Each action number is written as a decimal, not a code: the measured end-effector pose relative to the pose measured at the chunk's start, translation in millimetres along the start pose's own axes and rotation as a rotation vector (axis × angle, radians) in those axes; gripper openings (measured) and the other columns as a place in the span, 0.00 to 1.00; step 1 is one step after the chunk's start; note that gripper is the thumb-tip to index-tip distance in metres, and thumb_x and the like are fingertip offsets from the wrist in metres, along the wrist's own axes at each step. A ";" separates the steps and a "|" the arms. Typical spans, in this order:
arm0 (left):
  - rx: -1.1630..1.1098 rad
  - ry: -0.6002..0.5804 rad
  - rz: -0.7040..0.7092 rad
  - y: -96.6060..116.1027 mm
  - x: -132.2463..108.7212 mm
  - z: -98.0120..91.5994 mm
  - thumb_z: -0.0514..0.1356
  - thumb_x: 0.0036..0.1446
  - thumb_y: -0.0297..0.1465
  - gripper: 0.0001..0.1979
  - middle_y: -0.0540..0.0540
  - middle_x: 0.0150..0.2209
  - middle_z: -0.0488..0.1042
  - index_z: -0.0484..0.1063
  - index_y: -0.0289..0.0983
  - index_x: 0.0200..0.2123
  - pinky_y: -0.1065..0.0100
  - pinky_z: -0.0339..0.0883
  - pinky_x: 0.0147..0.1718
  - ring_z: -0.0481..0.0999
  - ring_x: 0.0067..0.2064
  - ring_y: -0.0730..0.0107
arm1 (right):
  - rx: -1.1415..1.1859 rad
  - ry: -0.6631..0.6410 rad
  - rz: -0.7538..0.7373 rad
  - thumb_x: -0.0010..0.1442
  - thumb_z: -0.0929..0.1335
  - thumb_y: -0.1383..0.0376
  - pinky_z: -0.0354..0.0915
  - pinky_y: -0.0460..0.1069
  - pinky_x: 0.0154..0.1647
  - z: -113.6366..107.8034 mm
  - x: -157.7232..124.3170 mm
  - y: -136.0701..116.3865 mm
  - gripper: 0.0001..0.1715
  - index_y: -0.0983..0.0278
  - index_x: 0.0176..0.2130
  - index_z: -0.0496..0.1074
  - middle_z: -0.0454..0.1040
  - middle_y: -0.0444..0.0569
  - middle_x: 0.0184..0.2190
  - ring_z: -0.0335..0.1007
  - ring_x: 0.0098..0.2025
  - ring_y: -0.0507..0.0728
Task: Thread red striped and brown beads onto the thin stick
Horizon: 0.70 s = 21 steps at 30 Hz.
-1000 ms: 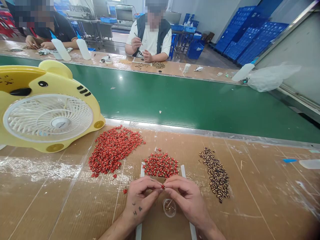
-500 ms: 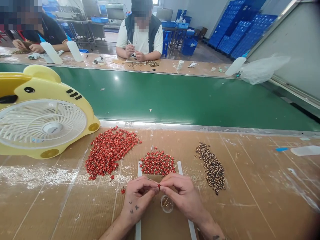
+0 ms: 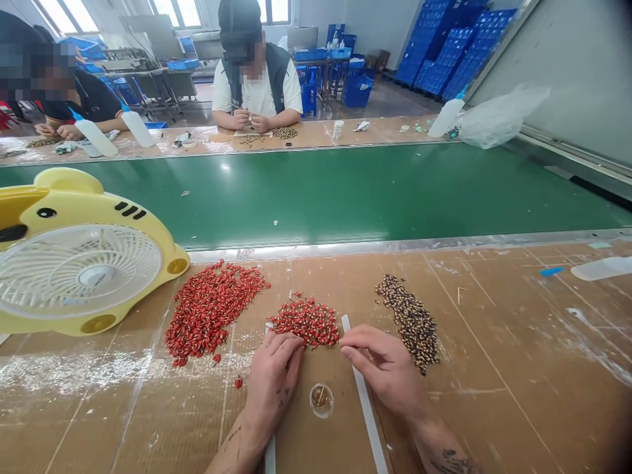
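Note:
My left hand [image 3: 277, 368] reaches to the near edge of the smaller heap of red pieces [image 3: 309, 321], its fingers bent and pressed together. Whatever they grip, if anything, is hidden. To the right of that heap is my right hand [image 3: 388, 372], its thumb and forefinger slightly apart with nothing visible between them. Between the hands a small clear dish [image 3: 322, 400] holds a thin stick and a little brownish matter. It stands on a brown board edged with white strips [image 3: 368, 411]. Right of my right hand lies a heap of small black-and-gold pieces [image 3: 412, 322].
A larger red heap [image 3: 212, 309] and one loose red piece [image 3: 238, 381] lie left. The yellow fan [image 3: 93, 263] stands at far left. Beyond is a green belt [image 3: 345, 191], with two people working across it. A white bottle [image 3: 602, 268] lies at right.
My hands have parted from a shared pinch on a small red piece. The left moved to the red heap, the right slightly rightward. The camera view has tilted up.

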<state>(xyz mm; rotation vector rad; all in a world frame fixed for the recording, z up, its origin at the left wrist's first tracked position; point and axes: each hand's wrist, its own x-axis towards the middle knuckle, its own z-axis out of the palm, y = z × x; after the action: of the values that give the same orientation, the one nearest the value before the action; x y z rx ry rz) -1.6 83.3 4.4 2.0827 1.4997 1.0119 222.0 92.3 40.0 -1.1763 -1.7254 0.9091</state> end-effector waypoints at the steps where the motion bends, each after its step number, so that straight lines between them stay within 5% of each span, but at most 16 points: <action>1: 0.021 0.020 0.006 -0.7 -0.5 -2.5 0.59 0.61 0.24 0.10 0.43 0.38 0.84 0.80 0.41 0.38 0.60 0.72 0.40 0.81 0.38 0.59 | -0.009 -0.032 -0.020 0.65 0.69 0.64 0.71 0.48 0.39 -1.0 -1.1 -3.5 0.08 0.61 0.36 0.79 0.80 0.49 0.34 0.77 0.36 0.56; 7: 0.236 0.102 -0.076 -17.0 -20.5 -51.4 0.59 0.62 0.29 0.08 0.42 0.38 0.82 0.80 0.39 0.38 0.61 0.74 0.41 0.81 0.40 0.57 | -0.131 -0.344 -0.008 0.65 0.69 0.66 0.68 0.48 0.39 -7.2 -15.0 -4.7 0.05 0.61 0.40 0.78 0.78 0.47 0.35 0.74 0.36 0.56; 11: 0.309 -0.026 -0.152 -35.9 -50.3 -80.7 0.61 0.60 0.33 0.09 0.42 0.42 0.81 0.80 0.41 0.41 0.64 0.77 0.39 0.83 0.41 0.57 | -0.138 -0.430 0.097 0.63 0.71 0.66 0.66 0.48 0.36 -4.0 -26.1 4.6 0.05 0.61 0.41 0.78 0.76 0.45 0.32 0.72 0.34 0.55; 15: 0.252 -0.102 -0.159 -43.1 -69.7 -86.1 0.60 0.61 0.34 0.09 0.42 0.39 0.82 0.81 0.41 0.37 0.69 0.78 0.35 0.84 0.38 0.60 | -0.091 -0.429 0.134 0.61 0.73 0.68 0.64 0.47 0.35 7.5 -25.9 3.7 0.05 0.61 0.40 0.78 0.74 0.44 0.31 0.70 0.34 0.54; 21: 0.220 -0.190 -0.256 -34.0 -68.2 -87.0 0.58 0.60 0.33 0.10 0.45 0.32 0.81 0.81 0.42 0.37 0.70 0.76 0.30 0.83 0.31 0.63 | -0.061 -0.450 0.126 0.64 0.70 0.69 0.62 0.46 0.34 18.3 -18.0 -3.1 0.06 0.63 0.36 0.79 0.73 0.45 0.32 0.69 0.34 0.52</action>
<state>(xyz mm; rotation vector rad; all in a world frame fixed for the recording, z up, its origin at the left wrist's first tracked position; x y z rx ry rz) -99.7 23.3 17.3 1.9941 1.7855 0.5605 207.9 72.4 31.5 -1.1937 -2.0603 1.2808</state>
